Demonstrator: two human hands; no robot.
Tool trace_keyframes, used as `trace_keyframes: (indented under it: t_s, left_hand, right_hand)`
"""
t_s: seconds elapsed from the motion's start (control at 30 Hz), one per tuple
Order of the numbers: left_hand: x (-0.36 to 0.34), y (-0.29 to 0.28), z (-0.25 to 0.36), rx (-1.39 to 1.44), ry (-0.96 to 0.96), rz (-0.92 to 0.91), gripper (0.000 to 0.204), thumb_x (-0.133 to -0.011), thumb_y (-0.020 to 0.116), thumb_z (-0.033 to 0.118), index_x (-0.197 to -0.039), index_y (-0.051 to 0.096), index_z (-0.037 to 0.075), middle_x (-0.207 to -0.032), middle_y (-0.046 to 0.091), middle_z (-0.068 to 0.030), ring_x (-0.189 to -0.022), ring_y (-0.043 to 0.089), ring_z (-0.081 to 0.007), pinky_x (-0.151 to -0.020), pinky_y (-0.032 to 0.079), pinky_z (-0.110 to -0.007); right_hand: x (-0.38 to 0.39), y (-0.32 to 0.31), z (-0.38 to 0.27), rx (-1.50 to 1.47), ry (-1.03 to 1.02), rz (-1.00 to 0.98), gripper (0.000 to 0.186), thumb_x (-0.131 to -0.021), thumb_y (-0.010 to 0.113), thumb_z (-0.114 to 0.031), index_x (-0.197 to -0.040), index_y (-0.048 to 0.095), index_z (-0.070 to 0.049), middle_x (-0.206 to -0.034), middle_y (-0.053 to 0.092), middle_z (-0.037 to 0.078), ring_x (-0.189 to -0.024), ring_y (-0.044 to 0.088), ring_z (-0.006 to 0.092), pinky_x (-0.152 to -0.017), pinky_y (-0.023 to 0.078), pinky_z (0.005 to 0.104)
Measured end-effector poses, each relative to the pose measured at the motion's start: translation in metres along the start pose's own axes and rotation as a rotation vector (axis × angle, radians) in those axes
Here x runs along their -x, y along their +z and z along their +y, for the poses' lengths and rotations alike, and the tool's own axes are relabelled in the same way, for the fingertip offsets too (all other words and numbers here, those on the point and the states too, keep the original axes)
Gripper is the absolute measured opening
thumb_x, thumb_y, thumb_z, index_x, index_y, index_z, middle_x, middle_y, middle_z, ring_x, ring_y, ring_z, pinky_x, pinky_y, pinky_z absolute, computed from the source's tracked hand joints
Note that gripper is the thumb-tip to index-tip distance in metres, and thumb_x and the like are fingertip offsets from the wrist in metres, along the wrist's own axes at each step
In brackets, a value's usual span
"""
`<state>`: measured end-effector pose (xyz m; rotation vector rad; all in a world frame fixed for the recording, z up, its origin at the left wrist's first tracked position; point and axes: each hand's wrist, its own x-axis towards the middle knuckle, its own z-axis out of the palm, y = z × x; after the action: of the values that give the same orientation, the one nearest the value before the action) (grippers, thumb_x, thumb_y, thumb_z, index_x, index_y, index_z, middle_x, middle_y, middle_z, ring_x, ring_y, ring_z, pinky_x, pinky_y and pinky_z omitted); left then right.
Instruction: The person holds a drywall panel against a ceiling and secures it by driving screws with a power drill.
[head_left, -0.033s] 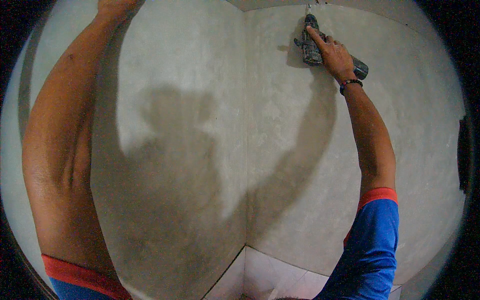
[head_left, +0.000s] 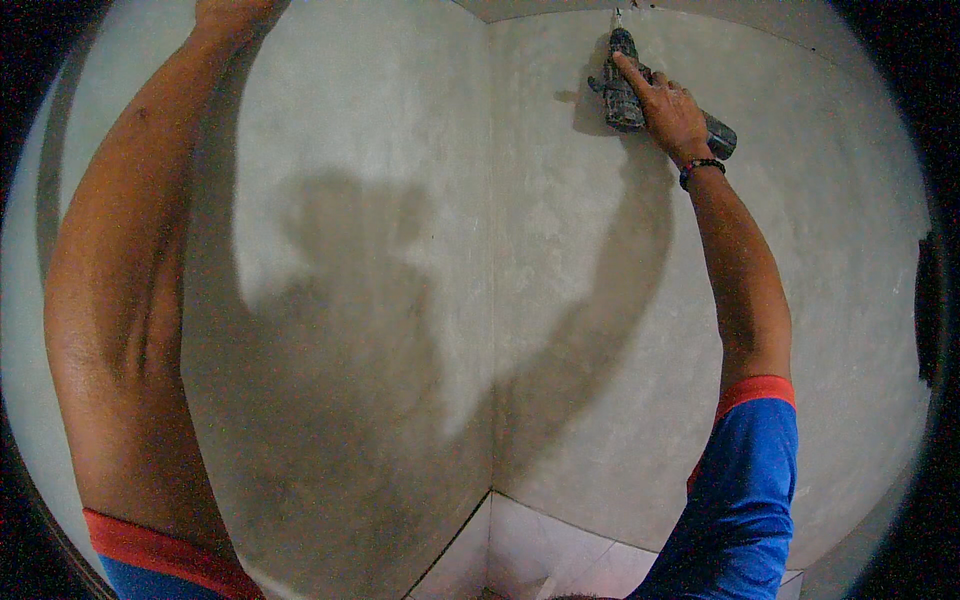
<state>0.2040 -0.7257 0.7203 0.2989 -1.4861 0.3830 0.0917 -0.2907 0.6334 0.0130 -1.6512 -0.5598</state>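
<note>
My right hand (head_left: 676, 118) is wrapped round the grip of a dark, dusty cordless drill (head_left: 623, 100), high on the right-hand wall. Its index finger lies stretched along the drill's body. The drill points upward, and its thin bit (head_left: 618, 19) reaches the line where the wall meets the surface above. Beyond my wrist, the drill's black base sticks out to the lower right. My left arm is raised along the left side. Only the wrist end of my left hand (head_left: 238, 10) shows at the top edge; its fingers are out of the picture.
Two grey plastered walls (head_left: 850, 220) meet in a corner near the middle. Pale tiles (head_left: 530, 530) cover the part below, at the bottom centre. A dark object (head_left: 926, 310) stands at the far right rim. My shadow falls across both walls.
</note>
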Motion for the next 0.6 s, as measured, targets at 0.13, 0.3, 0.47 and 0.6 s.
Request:
trace_keyframes:
  t_s: [0.13,0.3,0.47,0.6]
  left_hand:
    - [0.0,-0.003,0.003,0.018,-0.022,-0.064,0.057,-0.093,0.038,0.02,-0.142,0.011,0.022,-0.089,0.061,-0.0184,-0.076,0.061,-0.0293,-0.066,0.05,-0.042]
    - [0.003,-0.007,0.002,0.04,-0.009,-0.05,0.058,-0.092,0.041,0.017,-0.142,0.01,0.02,-0.089,0.061,-0.0174,-0.075,0.06,-0.0278,-0.066,0.05,-0.04]
    - [0.006,-0.015,0.004,-0.027,-0.021,-0.109,0.064,-0.09,0.045,0.012,-0.142,0.01,0.019,-0.089,0.061,-0.0165,-0.074,0.06,-0.0267,-0.066,0.05,-0.038]
    - [0.004,-0.01,-0.001,-0.033,-0.023,-0.075,0.063,-0.09,0.045,0.014,-0.142,0.01,0.019,-0.087,0.061,-0.0165,-0.072,0.06,-0.0263,-0.065,0.05,-0.038]
  right_hand:
    - [-0.001,0.005,0.001,0.007,0.017,0.015,0.072,-0.083,0.048,-0.006,-0.139,0.015,-0.038,-0.098,0.057,0.017,-0.082,0.061,0.035,-0.07,0.051,0.0441]
    - [-0.001,0.006,-0.001,0.019,-0.023,0.096,0.067,-0.086,0.047,-0.011,-0.139,0.016,-0.037,-0.095,0.057,0.018,-0.078,0.062,0.0345,-0.066,0.053,0.043]
    - [-0.003,0.005,0.002,-0.021,-0.019,0.066,0.069,-0.085,0.048,-0.01,-0.139,0.015,-0.037,-0.095,0.057,0.018,-0.077,0.063,0.0339,-0.064,0.053,0.0431]
    - [-0.011,-0.003,0.0,0.021,-0.032,0.084,0.071,-0.083,0.05,-0.009,-0.139,0.015,-0.036,-0.093,0.057,0.017,-0.074,0.063,0.033,-0.061,0.053,0.0423]
